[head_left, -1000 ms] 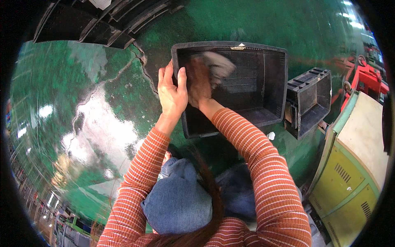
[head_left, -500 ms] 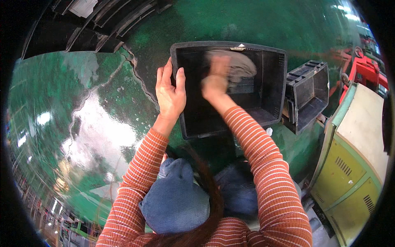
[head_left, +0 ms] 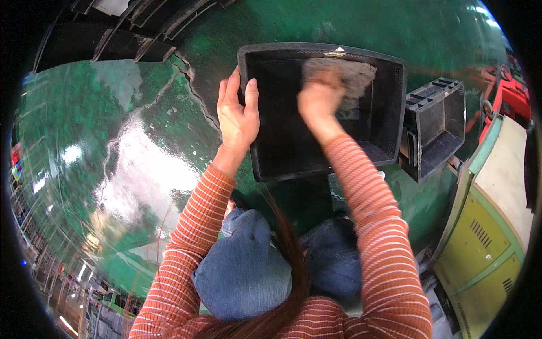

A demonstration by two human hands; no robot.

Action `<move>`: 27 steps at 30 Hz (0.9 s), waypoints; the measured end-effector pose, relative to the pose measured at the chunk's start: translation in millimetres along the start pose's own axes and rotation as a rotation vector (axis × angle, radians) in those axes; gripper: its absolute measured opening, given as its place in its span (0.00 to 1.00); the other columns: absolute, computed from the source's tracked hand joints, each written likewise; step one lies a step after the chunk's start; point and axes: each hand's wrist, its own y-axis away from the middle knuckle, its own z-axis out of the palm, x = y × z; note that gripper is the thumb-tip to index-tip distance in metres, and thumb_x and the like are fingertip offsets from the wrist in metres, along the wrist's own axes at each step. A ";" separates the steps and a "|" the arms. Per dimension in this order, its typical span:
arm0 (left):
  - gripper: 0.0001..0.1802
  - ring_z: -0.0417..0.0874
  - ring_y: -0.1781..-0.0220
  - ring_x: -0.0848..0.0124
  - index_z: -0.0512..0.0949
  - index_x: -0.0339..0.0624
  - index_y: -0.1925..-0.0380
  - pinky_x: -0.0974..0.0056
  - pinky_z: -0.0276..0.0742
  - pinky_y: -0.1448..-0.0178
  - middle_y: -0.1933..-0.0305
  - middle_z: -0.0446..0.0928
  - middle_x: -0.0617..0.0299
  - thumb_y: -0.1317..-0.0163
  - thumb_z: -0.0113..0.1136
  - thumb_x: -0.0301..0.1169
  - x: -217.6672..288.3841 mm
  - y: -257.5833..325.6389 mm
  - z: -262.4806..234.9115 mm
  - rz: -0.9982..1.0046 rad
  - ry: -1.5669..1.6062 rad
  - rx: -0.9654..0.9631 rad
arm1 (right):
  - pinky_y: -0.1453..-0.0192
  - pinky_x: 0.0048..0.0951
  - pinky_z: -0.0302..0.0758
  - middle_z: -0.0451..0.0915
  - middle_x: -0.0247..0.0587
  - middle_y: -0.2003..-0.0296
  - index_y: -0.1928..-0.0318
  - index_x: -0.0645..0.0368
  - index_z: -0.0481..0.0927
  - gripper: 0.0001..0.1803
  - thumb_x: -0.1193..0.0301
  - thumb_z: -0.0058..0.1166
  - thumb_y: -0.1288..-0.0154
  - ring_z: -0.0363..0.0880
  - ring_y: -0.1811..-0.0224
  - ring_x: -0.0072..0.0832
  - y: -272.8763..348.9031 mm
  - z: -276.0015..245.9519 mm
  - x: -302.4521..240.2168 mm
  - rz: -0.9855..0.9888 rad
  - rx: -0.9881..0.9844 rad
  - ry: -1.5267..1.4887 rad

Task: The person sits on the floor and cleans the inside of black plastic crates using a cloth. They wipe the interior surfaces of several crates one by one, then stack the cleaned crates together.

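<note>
Black crate (head_left: 282,141) on green floor (head_left: 141,169) before knees. Left hand (head_left: 238,116) clamps crate's left rim, fingers together. Right hand (head_left: 320,99) inside, fingers closed on grey rag (head_left: 344,76) against far wall. Judgement: brace rim firmly, wipe with even pressure into corners.

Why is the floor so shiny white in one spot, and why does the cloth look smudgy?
Head view: the wet green floor mirrors light as white glare; the cloth and right hand are motion-blurred inside the black crate; the left hand looks sharp; the fisheye lens bends edges near the rim.
</note>
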 end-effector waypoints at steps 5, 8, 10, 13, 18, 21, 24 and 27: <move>0.20 0.76 0.56 0.56 0.70 0.35 0.47 0.60 0.70 0.50 0.58 0.74 0.48 0.36 0.50 0.35 -0.9 -2.5 3.3 0.009 0.027 0.002 | 0.30 0.51 0.42 0.56 0.59 0.36 0.42 0.71 0.65 0.27 0.66 0.36 0.38 0.46 0.31 0.52 21.3 32.1 -67.4 -0.490 0.194 -0.105; 0.19 0.76 0.57 0.54 0.71 0.37 0.49 0.58 0.71 0.51 0.59 0.74 0.48 0.36 0.51 0.36 -11.4 -4.0 1.5 0.029 0.047 0.027 | 0.31 0.51 0.46 0.58 0.54 0.37 0.48 0.69 0.72 0.23 0.68 0.42 0.41 0.52 0.34 0.51 7.1 3.1 -29.7 -0.772 -0.013 -0.267; 0.19 0.76 0.57 0.54 0.72 0.37 0.50 0.58 0.71 0.51 0.59 0.74 0.48 0.36 0.51 0.36 -12.1 -8.9 5.8 0.059 0.071 0.023 | 0.32 0.50 0.49 0.61 0.51 0.38 0.61 0.64 0.80 0.15 0.72 0.47 0.48 0.56 0.35 0.45 -12.1 2.3 -22.3 -0.823 0.149 -0.375; 0.20 0.74 0.60 0.69 0.72 0.35 0.50 0.67 0.70 0.53 0.61 0.76 0.57 0.36 0.53 0.37 -11.7 -8.9 7.3 -0.023 0.088 -0.002 | 0.32 0.49 0.51 0.63 0.51 0.39 0.66 0.66 0.82 0.13 0.73 0.46 0.48 0.58 0.35 0.44 4.5 8.5 -16.1 -0.858 0.001 -0.388; 0.19 0.78 0.57 0.59 0.74 0.39 0.51 0.61 0.72 0.52 0.60 0.75 0.50 0.38 0.54 0.37 -9.1 -6.9 5.0 -0.082 0.110 0.026 | 0.33 0.47 0.55 0.68 0.42 0.41 0.67 0.60 0.83 0.13 0.69 0.48 0.48 0.60 0.36 0.39 55.6 -0.2 3.9 -1.252 -0.397 -0.153; 0.19 0.78 0.59 0.60 0.74 0.39 0.51 0.62 0.73 0.54 0.60 0.75 0.51 0.39 0.55 0.37 -10.8 -9.5 6.1 -0.053 0.111 0.024 | 0.37 0.43 0.57 0.69 0.39 0.43 0.74 0.56 0.83 0.07 0.71 0.51 0.52 0.62 0.38 0.38 48.1 -4.2 4.3 -1.414 -0.349 -0.117; 0.19 0.78 0.61 0.65 0.74 0.37 0.51 0.64 0.73 0.56 0.61 0.77 0.53 0.40 0.56 0.36 -7.2 -10.0 4.1 -0.011 0.072 0.026 | 0.39 0.41 0.59 0.70 0.38 0.46 0.72 0.53 0.82 0.08 0.71 0.50 0.52 0.63 0.40 0.36 47.5 -6.1 23.4 -1.410 -0.332 -0.031; 0.19 0.78 0.59 0.72 0.75 0.35 0.52 0.68 0.72 0.54 0.60 0.78 0.56 0.40 0.57 0.35 -4.8 -9.1 1.3 -0.033 0.047 0.024 | 0.45 0.38 0.61 0.71 0.36 0.52 0.63 0.48 0.82 0.15 0.72 0.50 0.55 0.64 0.45 0.33 27.0 -18.6 79.6 -1.401 -0.398 -0.114</move>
